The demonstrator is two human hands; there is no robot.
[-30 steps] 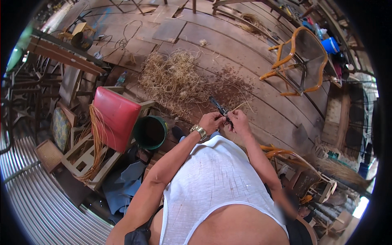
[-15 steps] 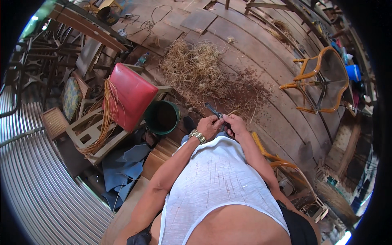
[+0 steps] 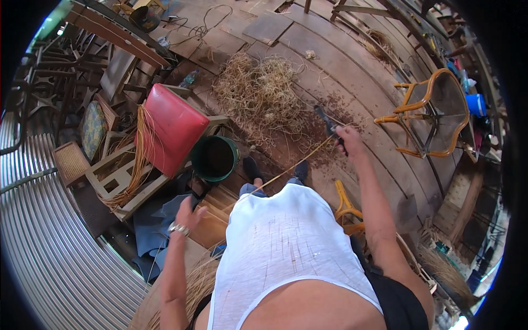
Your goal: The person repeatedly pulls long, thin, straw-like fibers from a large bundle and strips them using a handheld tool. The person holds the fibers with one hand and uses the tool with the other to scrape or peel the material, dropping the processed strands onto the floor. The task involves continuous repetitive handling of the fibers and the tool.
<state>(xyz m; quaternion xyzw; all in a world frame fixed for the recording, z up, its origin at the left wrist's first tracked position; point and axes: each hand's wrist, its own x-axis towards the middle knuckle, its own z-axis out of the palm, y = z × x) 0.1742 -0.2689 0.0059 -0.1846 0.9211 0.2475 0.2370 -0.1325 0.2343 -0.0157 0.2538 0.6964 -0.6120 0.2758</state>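
Note:
My right hand (image 3: 350, 142) is closed round a dark hand tool (image 3: 325, 120) with a narrow head pointing away from me; its exact kind is not clear. A thin tan cane strip (image 3: 291, 168) runs from beside that hand down and left across my lap. Whether the fingers or the tool's jaws grip the strip, I cannot tell. Well to the left, my left hand (image 3: 188, 215), with a metal watch on its wrist, is raised with fingers apart and nothing in it. Below it lies blue sheet material (image 3: 151, 228), and long cane strands (image 3: 199, 286) lie by my left forearm.
A tangled heap of cane shavings (image 3: 258, 96) covers the floor ahead. A red-cushioned seat (image 3: 175, 129) and a green bucket (image 3: 234, 168) stand at left. A cane-framed chair (image 3: 434, 113) lies to the right, and a yellow-brown chair part (image 3: 345, 203) is near my right forearm.
My hands, together over my lap before, have parted. The left swung left and back; the right moved right and forward with the tool. The cane strip now stretches across my lap.

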